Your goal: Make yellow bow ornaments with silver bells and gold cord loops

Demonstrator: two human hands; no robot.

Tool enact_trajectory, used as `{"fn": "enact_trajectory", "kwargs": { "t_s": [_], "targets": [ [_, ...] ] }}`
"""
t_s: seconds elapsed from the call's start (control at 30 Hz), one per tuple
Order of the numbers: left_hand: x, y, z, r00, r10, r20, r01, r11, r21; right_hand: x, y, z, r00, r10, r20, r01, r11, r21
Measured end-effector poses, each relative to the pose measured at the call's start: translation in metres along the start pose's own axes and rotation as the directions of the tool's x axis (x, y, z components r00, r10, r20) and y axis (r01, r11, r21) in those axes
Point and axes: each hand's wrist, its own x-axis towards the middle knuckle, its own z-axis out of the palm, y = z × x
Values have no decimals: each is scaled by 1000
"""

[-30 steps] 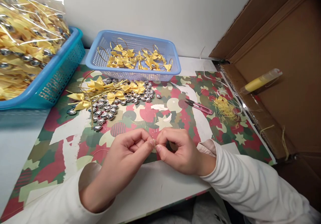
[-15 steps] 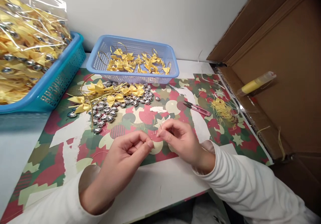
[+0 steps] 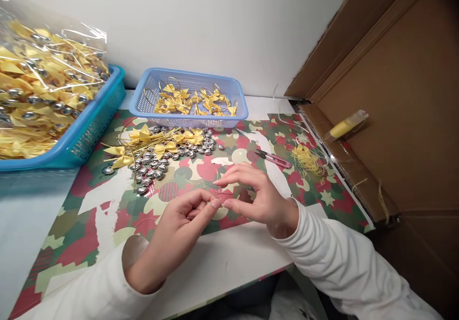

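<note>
My left hand (image 3: pixel 184 226) is closed in a pinch, thumb tip against the index finger. What it holds, if anything, is too small to make out. My right hand (image 3: pixel 256 195) has its thumb and fingers apart, the thumb tip close beside the left fingertips. A thin dark line shows between its thumb and forefinger, too fine to name. Beyond the hands lie silver bells or beads (image 3: pixel 150 168) in a heap. Yellow ribbon bows (image 3: pixel 120 156) with gold cords rest on and around that heap.
A blue basket (image 3: pixel 186 120) at the back holds bows with gold loops. At left, a larger basket (image 3: pixel 84 131) carries a clear bag (image 3: pixel 53 81) of them. Pink thread snips (image 3: pixel 274 159) and tangled yellow thread (image 3: pixel 306 160) lie right, beside a cardboard wall (image 3: pixel 394 95) with a yellow tube (image 3: pixel 347 125).
My right hand's thumb and fingers have spread apart from a pinch, and its thumb is nearer the left fingertips. My left hand keeps its pinch. The camera view has shifted a little.
</note>
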Motion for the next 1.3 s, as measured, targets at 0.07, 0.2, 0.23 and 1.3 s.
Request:
{"fn": "enact_trajectory", "kwargs": {
  "t_s": [0.07,0.2,0.23,1.3],
  "targets": [
    [0,0,0,1000,8,0,-8,1000,10,0,-1,0,999,-48,16,48,998,38],
    [1,-2,0,1000,13,-7,-13,1000,17,-3,4,4,998,-51,27,51,999,1],
    [2,-2,0,1000,12,-5,-12,1000,16,-4,6,4,999,-48,24,48,999,-2],
    [-4,-8,0,996,88,-33,-81,981,175,-3,4,3,979,203,8,-196,954,-226]
  ]
}}
